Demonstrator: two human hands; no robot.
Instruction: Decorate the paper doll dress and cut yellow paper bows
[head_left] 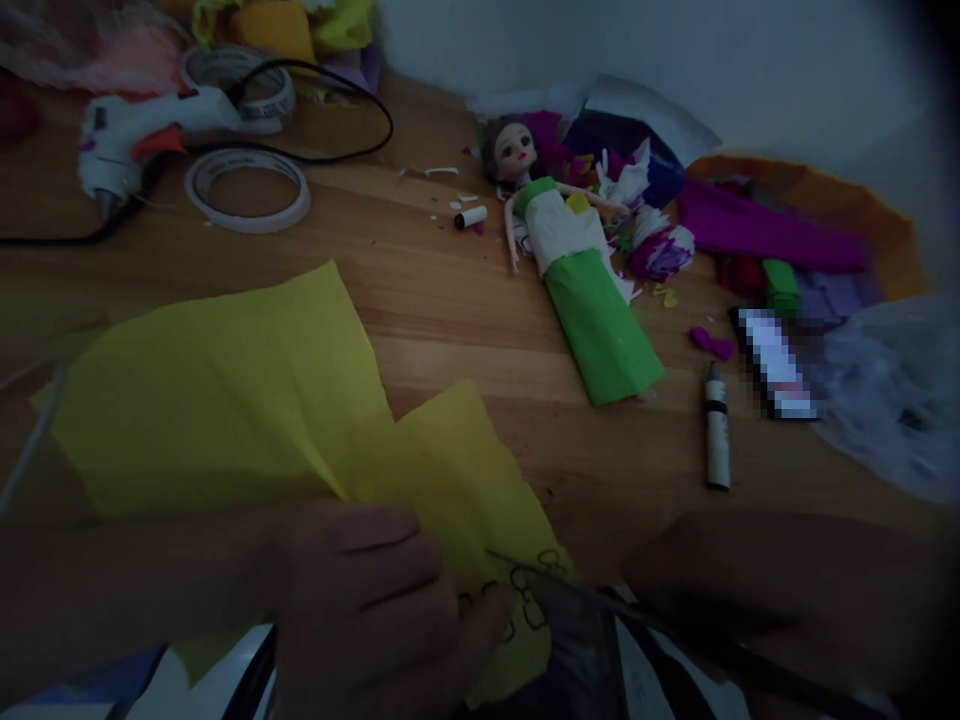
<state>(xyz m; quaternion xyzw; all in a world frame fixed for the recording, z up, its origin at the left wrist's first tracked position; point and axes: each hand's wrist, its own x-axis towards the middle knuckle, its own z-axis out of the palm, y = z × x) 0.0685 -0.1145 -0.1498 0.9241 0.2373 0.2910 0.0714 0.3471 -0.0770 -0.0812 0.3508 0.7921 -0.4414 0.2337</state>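
My left hand (pixel 375 600) is closed on a sheet of yellow crepe paper (pixel 240 390), its fingers curled over the sheet near the table's front edge. Small black outlines (pixel 531 598) are drawn on the paper's right end, close to my left fingertip. At lower right, my right hand (pixel 795 590) is wrapped round dark scissors (pixel 577 592). Their blades point left and reach over the paper at the drawn outlines. Dim light hides the scissors' handles and how far the blades are apart.
A doll (pixel 517 150) wrapped in green and white paper (pixel 600 320) lies at centre back. To its right are an uncapped marker (pixel 718 430), a purple bow (pixel 711 343) and a blurred phone (pixel 776 365). A glue gun (pixel 150 140) and a tape roll (pixel 247 190) rest at back left.
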